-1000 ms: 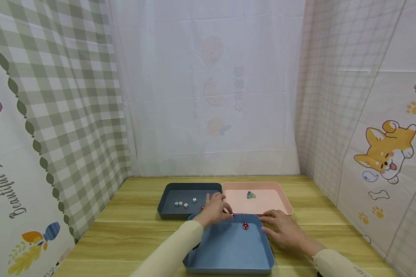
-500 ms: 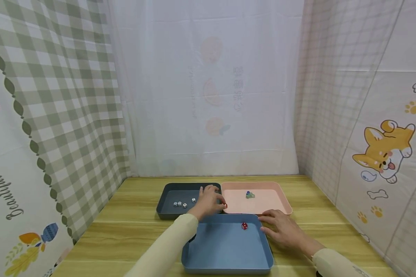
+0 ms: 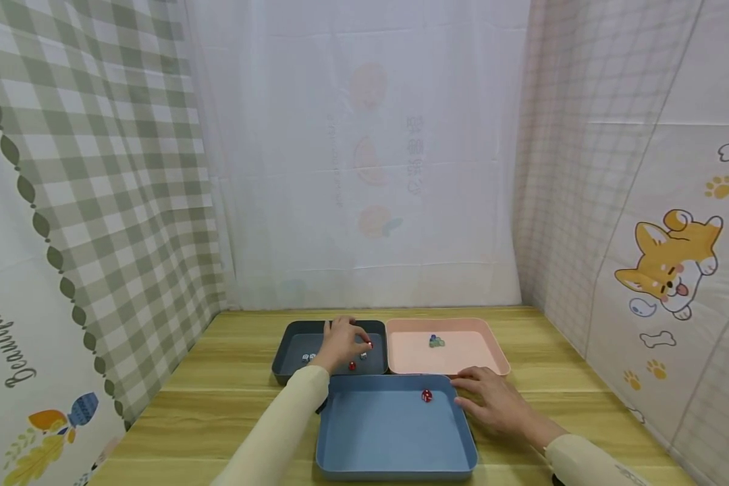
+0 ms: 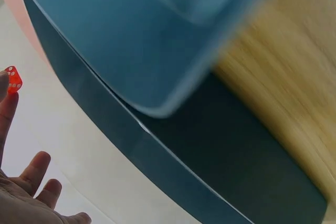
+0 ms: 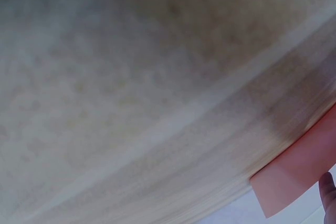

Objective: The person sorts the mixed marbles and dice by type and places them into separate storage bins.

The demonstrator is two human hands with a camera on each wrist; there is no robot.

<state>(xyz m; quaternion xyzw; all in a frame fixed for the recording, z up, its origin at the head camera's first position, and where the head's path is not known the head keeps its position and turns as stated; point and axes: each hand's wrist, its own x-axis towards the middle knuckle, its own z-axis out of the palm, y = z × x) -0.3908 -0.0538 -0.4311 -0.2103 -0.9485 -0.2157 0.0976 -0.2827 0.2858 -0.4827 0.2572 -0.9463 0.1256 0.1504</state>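
Over the dark tray (image 3: 285,344) at the back left, my left hand (image 3: 339,343) pinches a red die (image 4: 14,80) between thumb and forefinger, its other fingers spread. Below that hand in the tray lie another red die (image 3: 352,365) and several white dice (image 3: 308,357), partly hidden by the hand. One more red die (image 3: 426,395) lies near the far side of the blue tray (image 3: 395,439). My right hand (image 3: 492,401) rests with relaxed fingers at the blue tray's far right corner, holding nothing.
The pink tray (image 3: 474,351) stands at the back right with a few blue and greenish small pieces (image 3: 437,341) in it. All three trays stand close together on the wood-grain table (image 3: 200,398). Curtains (image 3: 364,162) enclose the back and sides.
My left hand has carried the red die from above the blue tray's far edge, leftward and away, to over the dark tray. The right hand has stayed in place.
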